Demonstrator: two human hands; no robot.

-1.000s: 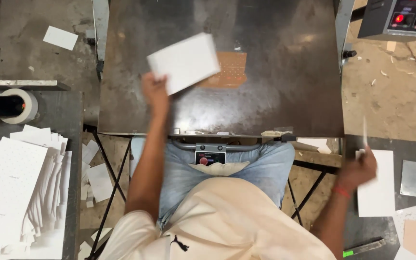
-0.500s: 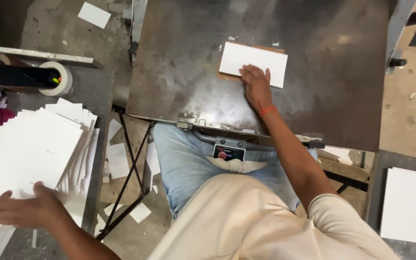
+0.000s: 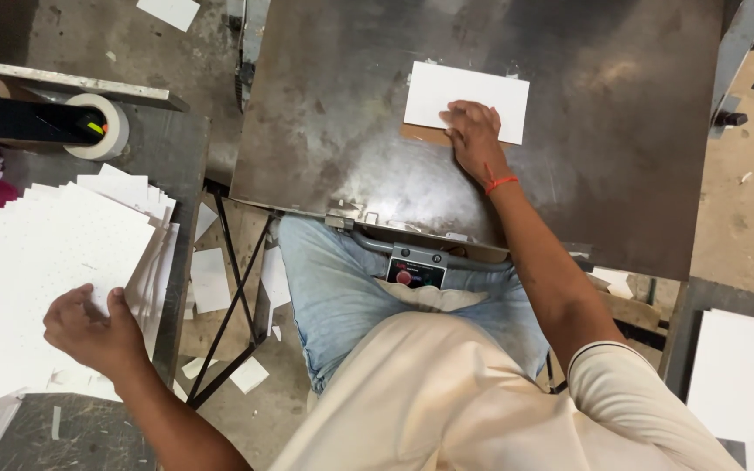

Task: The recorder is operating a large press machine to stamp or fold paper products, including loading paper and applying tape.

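The right hand (image 3: 473, 131) lies flat, fingers spread, on a white card (image 3: 467, 98) at the top middle of the dark metal table (image 3: 333, 131). The left hand (image 3: 89, 327), at the lower left, curls loosely on a pile of white sheets (image 3: 37, 270). Paper scraps (image 3: 211, 279) lie on the dusty floor.

The scene is evenly and fairly brightly lit from above. A dull sheen is thrown off the metal table (image 3: 351, 113). The white sheets (image 3: 45, 262) at the left are nearly washed out. Shadows are soft; little blur is seen.
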